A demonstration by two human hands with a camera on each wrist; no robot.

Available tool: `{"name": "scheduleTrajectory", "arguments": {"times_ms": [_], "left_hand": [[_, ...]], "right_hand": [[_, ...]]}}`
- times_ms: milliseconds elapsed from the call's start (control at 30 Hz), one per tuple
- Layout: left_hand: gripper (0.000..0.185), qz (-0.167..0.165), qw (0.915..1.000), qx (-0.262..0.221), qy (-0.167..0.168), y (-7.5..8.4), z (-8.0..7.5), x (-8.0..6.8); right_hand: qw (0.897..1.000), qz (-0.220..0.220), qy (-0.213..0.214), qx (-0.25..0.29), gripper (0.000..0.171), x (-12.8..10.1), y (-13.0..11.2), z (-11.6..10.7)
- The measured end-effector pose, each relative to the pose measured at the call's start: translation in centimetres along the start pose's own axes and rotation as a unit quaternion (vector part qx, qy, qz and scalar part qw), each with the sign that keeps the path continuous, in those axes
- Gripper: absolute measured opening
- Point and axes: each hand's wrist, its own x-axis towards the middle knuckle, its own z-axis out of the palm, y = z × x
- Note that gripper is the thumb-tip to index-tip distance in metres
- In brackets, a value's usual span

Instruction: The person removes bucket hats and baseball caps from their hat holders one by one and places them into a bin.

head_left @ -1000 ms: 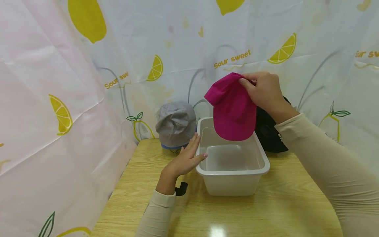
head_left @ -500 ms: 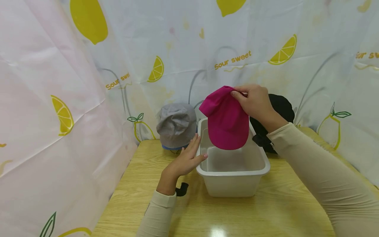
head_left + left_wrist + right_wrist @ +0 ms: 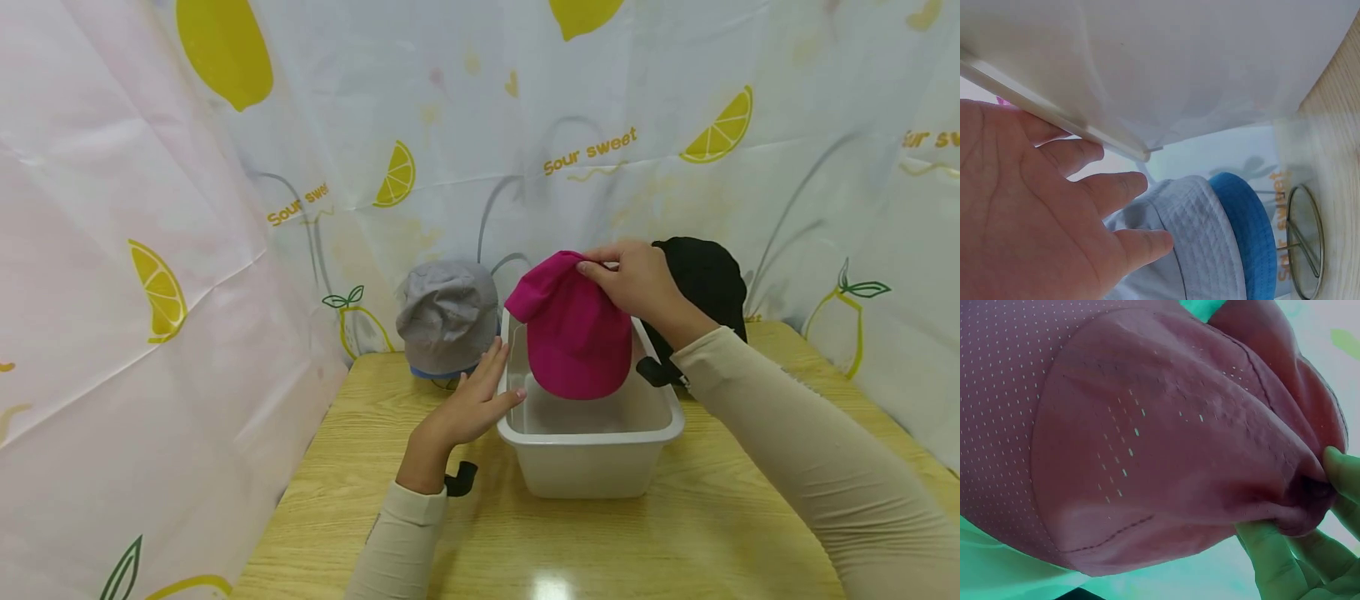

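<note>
A magenta cap [image 3: 577, 342] hangs with its brim downward over the white plastic basin [image 3: 592, 467], its lower part inside the basin's outline. My right hand [image 3: 637, 279] pinches the cap by its crown; the right wrist view shows fingers and thumb gathered on the bunched fabric [image 3: 1166, 437]. At the basin's left rim, my left hand [image 3: 468, 404] rests with straight fingers spread against the edge. Close beyond those fingers stands a grey bucket hat [image 3: 446, 317] with a blue underside, set on a wire stand [image 3: 1305, 242].
Behind the basin at the right is a black hat [image 3: 705, 283], partly hidden by my right arm. Everything stands on a wood-grain table [image 3: 360, 483], with a lemon-printed curtain [image 3: 420, 83] at the back and left. Small black camera mounts [image 3: 461, 479] sit at both wrists.
My right hand has lowered the magenta cap and shifted it slightly left, down toward the basin. More of the black hat shows now. The left hand has stayed on the rim.
</note>
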Motion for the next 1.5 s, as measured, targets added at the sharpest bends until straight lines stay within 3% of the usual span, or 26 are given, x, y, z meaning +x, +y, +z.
{"name": "scheduleTrajectory", "arguments": {"times_ms": [467, 767, 1033, 1500], "left_hand": [[0.083, -0.006, 1.0, -0.005, 0.002, 0.1, -0.2, 0.0], [0.085, -0.004, 1.0, -0.004, 0.0, 0.1, -0.1, -0.1], [0.084, -0.003, 1.0, -0.005, 0.0, 0.0, -0.1, 0.0], [0.083, -0.005, 1.0, -0.002, 0.002, 0.2, 0.0, 0.0]], "right_hand": [[0.993, 0.05, -0.105, -0.01, 0.034, 0.3, 1.3, 1.3], [0.988, 0.027, -0.148, -0.029, 0.028, 0.6, 2.6, 3.2], [0.982, 0.037, -0.177, -0.051, 0.03, 0.8, 3.5, 4.3], [0.968, 0.024, -0.239, -0.076, 0.03, 0.8, 3.6, 5.3]]}}
